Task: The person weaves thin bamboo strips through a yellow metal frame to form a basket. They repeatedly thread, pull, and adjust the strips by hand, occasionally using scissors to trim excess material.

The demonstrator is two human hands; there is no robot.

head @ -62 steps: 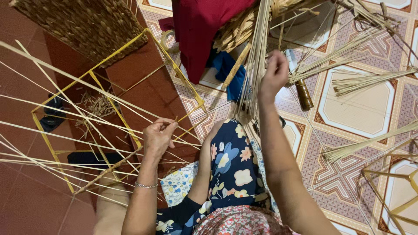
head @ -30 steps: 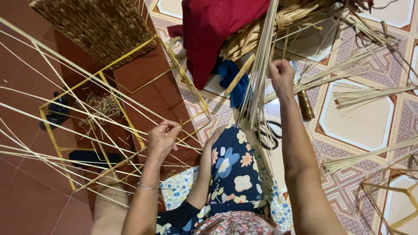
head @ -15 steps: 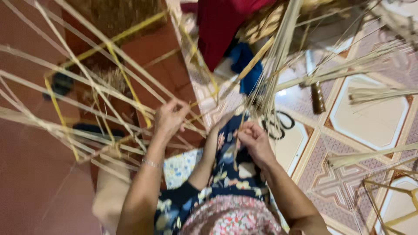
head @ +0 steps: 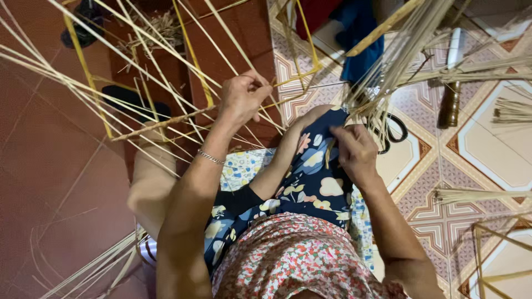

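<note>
My left hand pinches thin pale bamboo strips that fan out to the upper left, over a yellow-edged frame. My right hand rests closed on my knee, covered by dark blue flowered cloth, with its fingers on a thin strip at the foot of a bundle of long strips that rises to the upper right. A silver bracelet sits on my left wrist.
Black-handled scissors lie on the patterned tiles beside my right hand. A brown-handled tool lies further right. Loose strip bundles lie at the right edge. Blue cloth and red cloth lie at the top.
My right hand came down from high on the strip bundle to my knee. My left hand stayed on the fanned strips. The view has tilted down and closer.
</note>
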